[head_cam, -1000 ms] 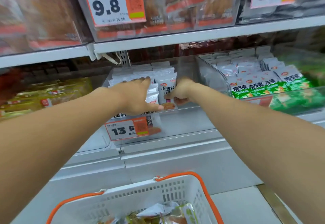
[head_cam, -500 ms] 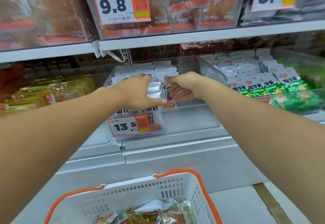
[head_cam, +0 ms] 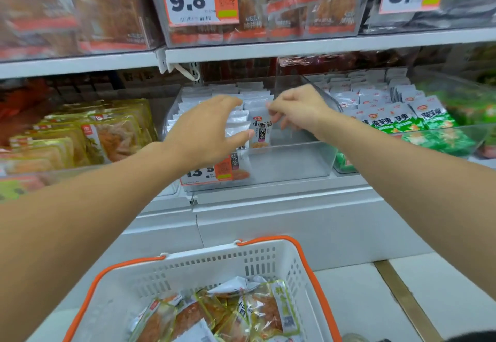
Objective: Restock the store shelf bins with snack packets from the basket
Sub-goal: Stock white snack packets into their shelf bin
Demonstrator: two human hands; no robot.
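In the head view, both arms reach into a clear bin (head_cam: 290,164) on the middle shelf (head_cam: 295,46). The left hand (head_cam: 204,132) hovers over the rows of white packets (head_cam: 239,116) filling the bin's left side, its fingers spread and loosely bent, holding nothing. The right hand (head_cam: 298,108) curls its fingers and pinches the top edge of one upright packet (head_cam: 261,132), which stands at the front of the rows near the middle of the bin; the bin's front right part is bare. A price tag (head_cam: 212,171) hangs on the bin's front wall, partly behind the left wrist. The next bin to the right holds green packets (head_cam: 429,119); yellow packs (head_cam: 107,137) lie on the shelf's left side. Two more price tags sit on the upper shelf bins. Below, at the bottom edge, a white basket (head_cam: 214,266) with orange handles holds several snack packets (head_cam: 222,312) in a loose heap.
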